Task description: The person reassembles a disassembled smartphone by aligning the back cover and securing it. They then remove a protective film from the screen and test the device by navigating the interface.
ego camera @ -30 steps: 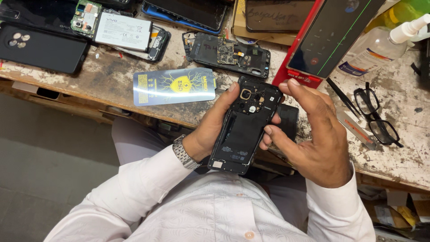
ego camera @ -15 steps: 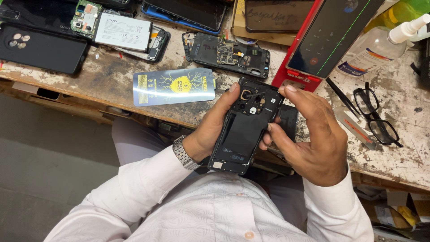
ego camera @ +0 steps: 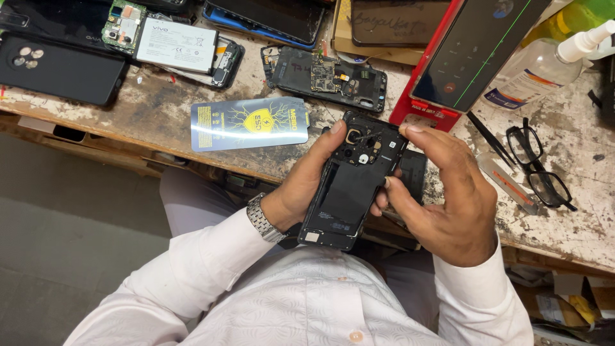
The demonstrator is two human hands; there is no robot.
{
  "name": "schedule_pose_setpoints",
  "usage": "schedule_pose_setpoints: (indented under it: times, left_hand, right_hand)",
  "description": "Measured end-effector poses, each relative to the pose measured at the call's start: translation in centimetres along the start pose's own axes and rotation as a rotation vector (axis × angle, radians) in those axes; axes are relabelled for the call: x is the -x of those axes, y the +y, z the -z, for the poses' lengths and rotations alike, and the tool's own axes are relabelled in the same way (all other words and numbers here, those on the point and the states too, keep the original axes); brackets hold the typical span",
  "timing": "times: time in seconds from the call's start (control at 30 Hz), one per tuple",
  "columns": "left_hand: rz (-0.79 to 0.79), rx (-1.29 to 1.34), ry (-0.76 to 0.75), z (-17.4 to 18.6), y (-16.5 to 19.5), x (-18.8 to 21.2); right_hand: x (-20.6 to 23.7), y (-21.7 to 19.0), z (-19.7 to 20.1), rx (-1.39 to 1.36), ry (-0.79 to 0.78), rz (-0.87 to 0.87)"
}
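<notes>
Left hand [ego camera: 301, 192] clamps the opened black phone [ego camera: 352, 182] out past the desk's [ego camera: 160, 115] front edge, right hand [ego camera: 442, 205] pinching its top corner, probably with something tiny; one slip drops it.

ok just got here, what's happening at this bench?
A person in a white shirt holds an opened black phone, back cover off, above the edge of a worn workbench. The left hand cradles it from the side, thumb near the camera area; the right hand pinches at its top right corner. On the bench lie other dismantled phones, a blue-and-yellow card, tweezers, glasses and a spray bottle.
</notes>
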State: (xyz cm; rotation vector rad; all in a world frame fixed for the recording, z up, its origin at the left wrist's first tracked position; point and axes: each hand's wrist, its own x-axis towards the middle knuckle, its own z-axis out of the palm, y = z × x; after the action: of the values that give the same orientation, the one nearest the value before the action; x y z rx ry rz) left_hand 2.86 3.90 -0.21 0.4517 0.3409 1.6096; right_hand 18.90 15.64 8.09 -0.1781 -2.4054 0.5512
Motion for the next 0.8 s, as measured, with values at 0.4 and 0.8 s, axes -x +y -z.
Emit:
schedule_pose_setpoints:
  times: [0.4,0.8]
  left_hand:
    - [0.008,-0.025,0.037,-0.41,0.20,0.20]
    - [-0.020,-0.056,0.041,-0.74,0.22,0.14]
  right_hand:
    - [0.52,-0.12,-0.27,0.014,0.036,-0.014]
    - [0.64,-0.10,-0.60,0.007,0.035,-0.051]
